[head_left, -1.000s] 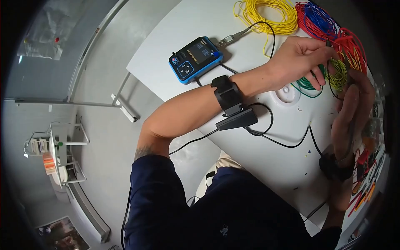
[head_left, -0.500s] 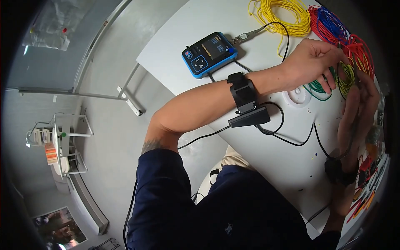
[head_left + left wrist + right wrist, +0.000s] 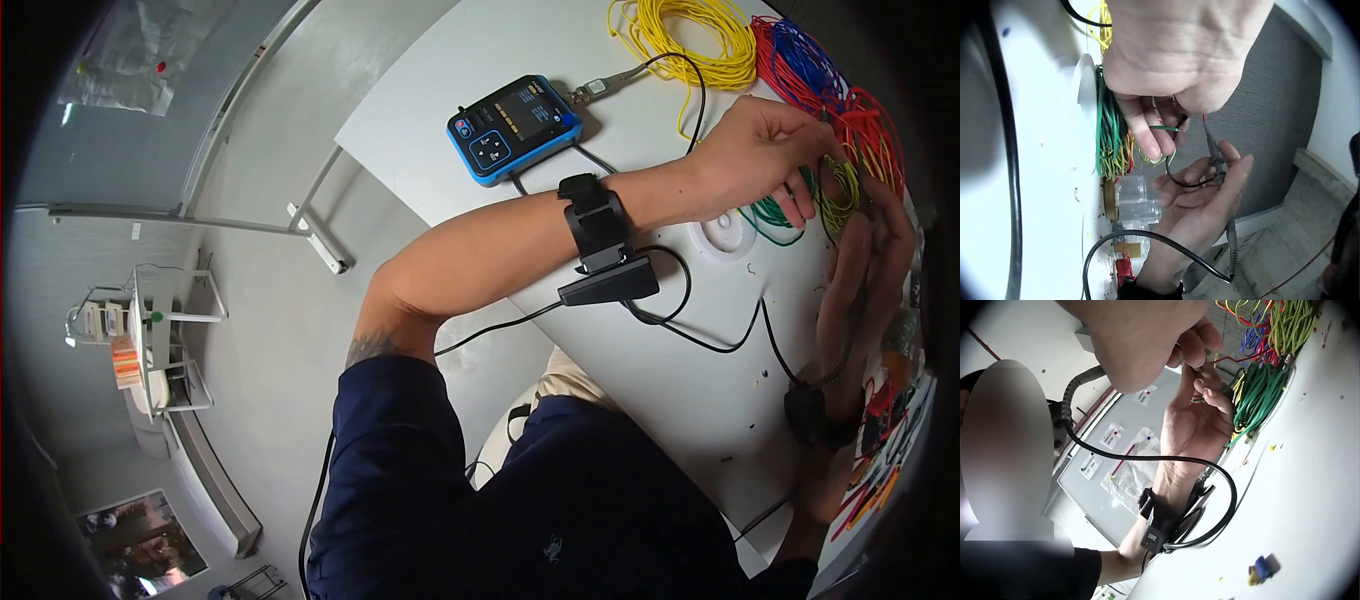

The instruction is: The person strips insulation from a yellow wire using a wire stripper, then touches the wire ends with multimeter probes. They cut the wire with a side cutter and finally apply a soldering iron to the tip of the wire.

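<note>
My left hand is above the wire coils, its thumb and forefinger pinched together. In the left wrist view, a green wire runs between its bent fingers, a thin black lead beside it. Below, my right hand grips a grey probe, whose tip points up at a small red end by the left fingertips; contact there cannot be told. The black lead loops from the probe towards the left hand. A green coil hangs alongside. The right wrist view shows the right hand close to the left hand.
A blue-edged meter lies on the white table, cabled at its connector. Yellow, red and blue wire coils lie at the far edge. A round white dish sits near the left wrist. Black cables cross the table; tools lie at the right.
The head view has shifted, so the table scene sits further right. Both hands stay close together, and the right hand's fingers have come nearer the left fingertips.
</note>
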`<state>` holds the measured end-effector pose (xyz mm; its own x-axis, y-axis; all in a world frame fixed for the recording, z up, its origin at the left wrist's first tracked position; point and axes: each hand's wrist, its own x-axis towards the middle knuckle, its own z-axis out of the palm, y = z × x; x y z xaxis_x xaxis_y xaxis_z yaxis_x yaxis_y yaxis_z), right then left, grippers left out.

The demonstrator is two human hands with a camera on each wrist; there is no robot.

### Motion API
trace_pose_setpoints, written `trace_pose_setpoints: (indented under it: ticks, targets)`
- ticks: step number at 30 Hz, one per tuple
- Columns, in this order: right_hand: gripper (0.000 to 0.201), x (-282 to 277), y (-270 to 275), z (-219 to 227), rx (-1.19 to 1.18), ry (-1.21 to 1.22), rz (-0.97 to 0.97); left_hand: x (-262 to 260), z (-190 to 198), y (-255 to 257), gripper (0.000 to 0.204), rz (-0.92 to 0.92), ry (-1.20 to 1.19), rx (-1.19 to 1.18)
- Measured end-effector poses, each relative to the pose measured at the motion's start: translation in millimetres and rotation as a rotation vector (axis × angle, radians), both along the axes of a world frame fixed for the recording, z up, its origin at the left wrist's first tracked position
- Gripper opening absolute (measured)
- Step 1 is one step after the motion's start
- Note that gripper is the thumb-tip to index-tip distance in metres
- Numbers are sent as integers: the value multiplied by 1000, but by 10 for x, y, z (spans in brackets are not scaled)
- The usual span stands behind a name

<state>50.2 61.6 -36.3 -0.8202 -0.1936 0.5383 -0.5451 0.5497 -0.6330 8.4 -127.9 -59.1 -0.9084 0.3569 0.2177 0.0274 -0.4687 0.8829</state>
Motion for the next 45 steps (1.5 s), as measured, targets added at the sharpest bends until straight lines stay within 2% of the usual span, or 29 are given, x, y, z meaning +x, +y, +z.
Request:
trace_pose_setpoints:
  ticks: [8, 10, 15, 17, 18, 26, 45]
  targets:
    - [37, 0, 17, 0, 22, -9, -25, 0, -12, 17, 31, 4, -9, -3]
    - [37, 0, 26, -3, 19, -16, -22, -9, -30, 48, 28, 29, -1, 87]
    - [37, -13, 16, -6, 25, 32, -22, 3, -2, 13, 31, 6, -9, 7]
    - [37, 31, 24, 23, 2, -118, -33, 11, -1, 1, 31, 11, -15, 3]
    - [37, 29, 9, 14, 0, -120, -30, 10, 0, 5, 31, 10, -14, 3]
    - [36, 32, -46, 2, -22, -34, -37, -5, -15, 11, 32, -3, -15, 34]
    - [37, 41, 9, 64, 61, -62, -22, 19, 17, 7, 29, 21, 4, 24]
